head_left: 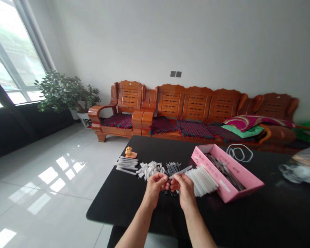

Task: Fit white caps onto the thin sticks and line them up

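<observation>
Both my hands meet over the near middle of a black table (pixel 124 203). My right hand (pixel 183 187) is closed on a thin white pen tube (pixel 182 171) that slants up to the right. My left hand (pixel 156 184) is pinched shut at the tube's lower end; what it holds is too small to make out. Just beyond the hands lie a pile of small white caps (pixel 150 168), a bunch of dark refills (pixel 173 167) and a stack of white tubes (pixel 202 181). A few assembled white pens (pixel 127 164) lie to the left.
An open pink box (pixel 228 172) with dark refills lies right of the hands. White loops (pixel 239 152) and a clear plastic bag (pixel 300 168) lie further right, and a small orange figurine (pixel 129 152) stands at the far left. A wooden sofa (pixel 196 110) and a potted plant (pixel 64 93) stand behind.
</observation>
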Demonstrator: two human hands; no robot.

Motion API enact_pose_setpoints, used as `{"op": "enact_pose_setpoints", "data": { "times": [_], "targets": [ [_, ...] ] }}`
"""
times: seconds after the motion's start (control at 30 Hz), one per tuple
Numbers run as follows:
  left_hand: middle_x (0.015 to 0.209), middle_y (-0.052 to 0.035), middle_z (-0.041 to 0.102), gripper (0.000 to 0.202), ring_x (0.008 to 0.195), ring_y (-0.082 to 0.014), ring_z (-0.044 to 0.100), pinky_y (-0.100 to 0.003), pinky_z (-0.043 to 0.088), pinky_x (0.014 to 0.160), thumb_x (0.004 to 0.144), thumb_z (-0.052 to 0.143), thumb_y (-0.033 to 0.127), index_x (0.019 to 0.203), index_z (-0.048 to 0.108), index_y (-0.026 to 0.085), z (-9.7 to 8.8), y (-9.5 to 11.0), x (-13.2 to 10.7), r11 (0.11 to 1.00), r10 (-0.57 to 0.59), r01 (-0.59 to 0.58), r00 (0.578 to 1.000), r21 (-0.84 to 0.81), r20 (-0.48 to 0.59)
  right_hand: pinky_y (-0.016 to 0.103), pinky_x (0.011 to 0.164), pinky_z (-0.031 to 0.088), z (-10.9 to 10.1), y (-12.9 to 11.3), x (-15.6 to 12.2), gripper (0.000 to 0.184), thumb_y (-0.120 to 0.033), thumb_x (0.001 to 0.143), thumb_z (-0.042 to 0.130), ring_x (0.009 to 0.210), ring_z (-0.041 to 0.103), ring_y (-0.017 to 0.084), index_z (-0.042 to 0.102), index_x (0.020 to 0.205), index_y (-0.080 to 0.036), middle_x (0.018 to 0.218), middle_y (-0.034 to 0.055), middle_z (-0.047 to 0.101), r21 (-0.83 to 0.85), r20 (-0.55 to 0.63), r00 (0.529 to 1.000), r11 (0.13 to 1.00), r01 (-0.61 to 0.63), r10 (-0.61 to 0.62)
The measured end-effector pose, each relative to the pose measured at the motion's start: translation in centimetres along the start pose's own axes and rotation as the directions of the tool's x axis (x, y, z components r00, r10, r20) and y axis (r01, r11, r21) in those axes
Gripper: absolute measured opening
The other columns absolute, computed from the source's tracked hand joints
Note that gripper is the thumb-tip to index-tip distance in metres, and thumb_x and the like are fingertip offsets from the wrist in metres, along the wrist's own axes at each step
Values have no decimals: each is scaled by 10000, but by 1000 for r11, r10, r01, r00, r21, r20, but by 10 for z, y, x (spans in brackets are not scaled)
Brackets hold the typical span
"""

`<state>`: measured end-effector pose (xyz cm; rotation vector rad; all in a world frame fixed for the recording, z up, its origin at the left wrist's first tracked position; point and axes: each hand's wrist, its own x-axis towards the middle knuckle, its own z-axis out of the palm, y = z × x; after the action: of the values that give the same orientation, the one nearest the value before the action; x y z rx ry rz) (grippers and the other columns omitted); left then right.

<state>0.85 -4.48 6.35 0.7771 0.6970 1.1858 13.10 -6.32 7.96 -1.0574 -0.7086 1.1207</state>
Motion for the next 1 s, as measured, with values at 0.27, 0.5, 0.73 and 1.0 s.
{"op": "enact_pose_setpoints", "data": {
  "times": [0.27,0.5,0.73,1.0],
  "targets": [
    [606,-21,651,316,518,-129,603,-240,495,539,630,807,360,751,633,124,2,-2,2,991,95,-88,994,102,-62,197,344,404,2,3,1,278,-395,654,757,370,550,118,625,678,-152,499,-3,622,-43,-8,1000,999,17,-18],
    [707,-38,669,340,572,-142,620,-230,508,536,677,753,441,817,662,144,3,-3,0,919,269,-235,960,316,-71,202,336,408,0,9,2,302,-416,645,765,372,561,129,608,634,-158,492,0,617,-19,-69,998,1000,-9,8],
    [529,-43,603,551,360,-82,492,-163,322,311,763,573,640,675,653,102,-6,-10,3,953,-68,55,997,298,32,193,337,412,-2,10,2,313,-425,639,769,369,552,119,606,631,-158,485,-2,611,-45,-62,998,999,-16,14],
    [591,-2,614,422,446,-85,539,-174,442,402,616,808,430,835,637,112,-6,-6,4,969,43,-43,999,242,5,191,336,414,-3,12,2,315,-431,652,762,367,549,114,610,646,-155,492,-3,617,-59,-69,998,998,-10,6]
  ]
}}
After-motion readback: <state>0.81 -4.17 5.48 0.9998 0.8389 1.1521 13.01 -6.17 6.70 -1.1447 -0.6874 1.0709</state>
